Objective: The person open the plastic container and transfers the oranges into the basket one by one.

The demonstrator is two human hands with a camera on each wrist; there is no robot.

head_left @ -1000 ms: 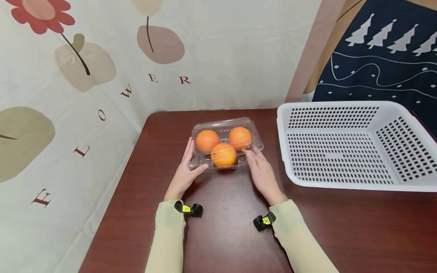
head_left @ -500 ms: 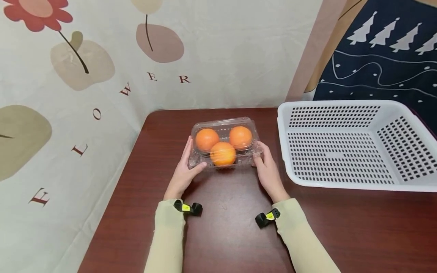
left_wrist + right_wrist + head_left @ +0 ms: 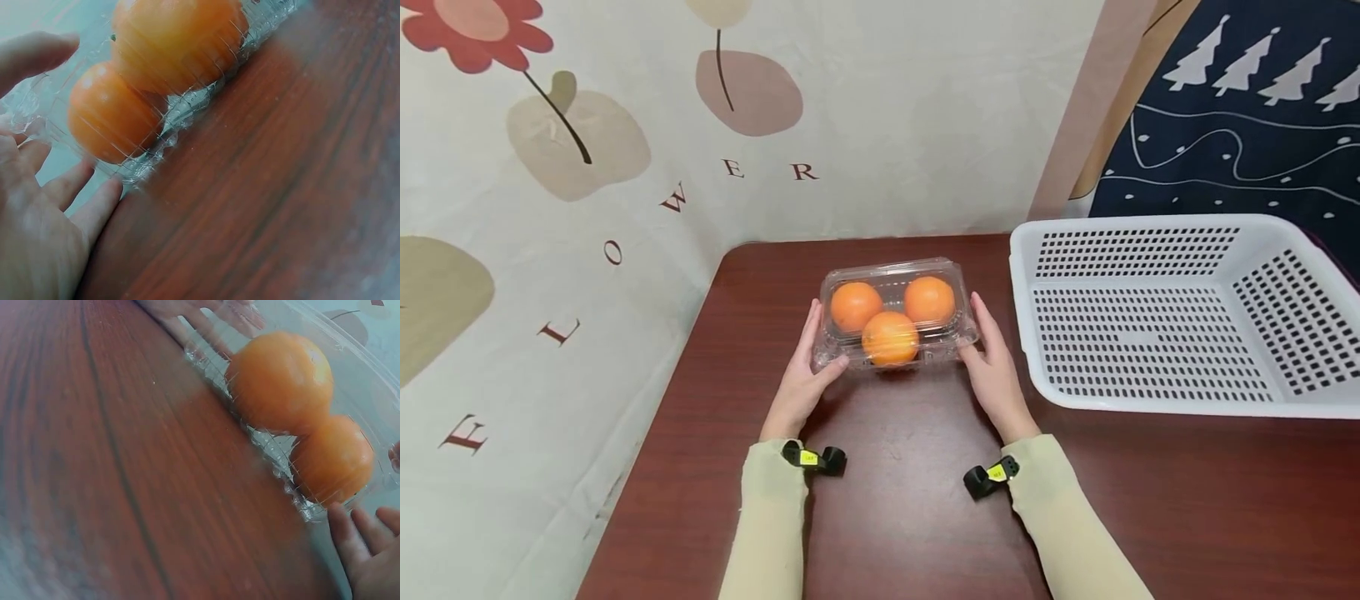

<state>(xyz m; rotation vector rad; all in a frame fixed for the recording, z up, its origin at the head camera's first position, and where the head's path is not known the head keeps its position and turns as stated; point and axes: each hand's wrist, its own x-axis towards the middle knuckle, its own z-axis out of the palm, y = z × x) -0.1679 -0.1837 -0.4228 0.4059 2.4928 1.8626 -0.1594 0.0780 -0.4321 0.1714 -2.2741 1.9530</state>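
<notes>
A clear plastic clamshell box (image 3: pixel 891 271) stands on the table with its lid down over three oranges. One orange (image 3: pixel 891 338) sits at the front and the other two, a left orange (image 3: pixel 856 307) and a right orange (image 3: pixel 929 301), lie behind it. My left hand (image 3: pixel 796 387) touches the box's left side with straight fingers, its thumb reaching toward the front corner. On the opposite side, my right hand (image 3: pixel 996 379) has its fingers extended along the box, the thumb by the front right corner. In the right wrist view, straight fingertips (image 3: pixel 340 519) touch or nearly touch the plastic.
To the right stands a white perforated plastic basket (image 3: pixel 1138 350). The dark red-brown wooden table (image 3: pixel 887 517) ends at a patterned pale cloth (image 3: pixel 910 125) behind and to the left. A navy cloth with white trees (image 3: pixel 1247 125) hangs behind the basket.
My right hand has moved from the box's front right to its right side, and its fingers have straightened. The left hand and the box have hardly moved.
</notes>
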